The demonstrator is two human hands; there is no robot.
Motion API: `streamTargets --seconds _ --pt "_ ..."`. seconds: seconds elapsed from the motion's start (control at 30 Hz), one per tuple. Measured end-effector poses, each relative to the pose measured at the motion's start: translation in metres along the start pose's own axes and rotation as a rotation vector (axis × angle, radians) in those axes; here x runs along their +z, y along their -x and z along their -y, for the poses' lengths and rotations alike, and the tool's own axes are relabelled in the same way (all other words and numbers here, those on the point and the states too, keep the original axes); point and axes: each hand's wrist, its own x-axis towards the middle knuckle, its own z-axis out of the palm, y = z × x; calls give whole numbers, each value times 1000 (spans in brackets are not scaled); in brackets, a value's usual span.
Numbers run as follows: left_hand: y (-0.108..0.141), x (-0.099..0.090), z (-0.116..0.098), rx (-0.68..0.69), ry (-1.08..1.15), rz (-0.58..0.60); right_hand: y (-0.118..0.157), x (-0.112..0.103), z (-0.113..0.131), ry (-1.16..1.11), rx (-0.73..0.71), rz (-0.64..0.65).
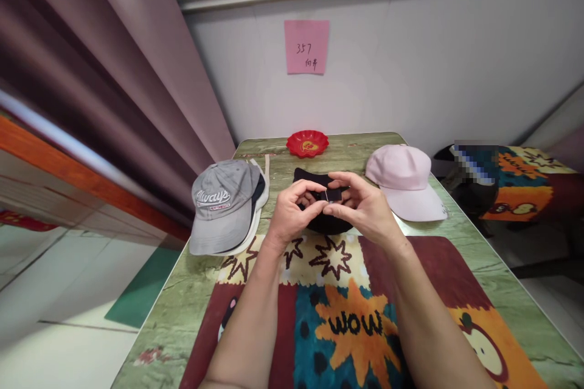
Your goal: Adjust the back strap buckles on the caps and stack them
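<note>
A black cap (329,224) is in front of me at the middle of the table, partly hidden behind my hands. My left hand (292,211) pinches one side of its black strap (334,195) between thumb and fingers. From the other side my right hand (365,205) grips the same strap, thumb and forefinger closed on it. A small shiny piece, perhaps a buckle, shows between the two thumbs. To the left lies a stack of caps, topped by a grey cap (223,185) with "Always" lettering; dark and whitish brims show beneath it. A pale pink cap (401,173) rests to the right.
A red scalloped dish (307,144) stands at the table's far edge by the wall. A colourful mat (301,316) covers the near part of the green table (173,310). Curtains (150,42) hang on the left; a pink note (306,47) is on the wall.
</note>
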Motion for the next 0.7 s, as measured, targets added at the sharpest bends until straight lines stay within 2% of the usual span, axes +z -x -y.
streamTargets --seconds 0.17,0.33,0.5,0.57,0.63,0.7 --pt "0 -4 -3 -8 6 8 -1 -3 0 109 -99 64" --pt "-1 -5 -11 80 -78 -21 -1 -2 -3 146 -166 39" --pt "0 -3 -20 71 -108 -25 -2 -3 -4 217 -192 -3" --pt "1 -4 -24 32 -114 -66 -2 -3 -4 225 -204 -35" --pt "2 -5 -26 -62 -68 -111 -2 -3 -3 236 -223 -63" --pt "3 -5 -26 -211 21 -62 -2 -4 -2 254 -238 -75"
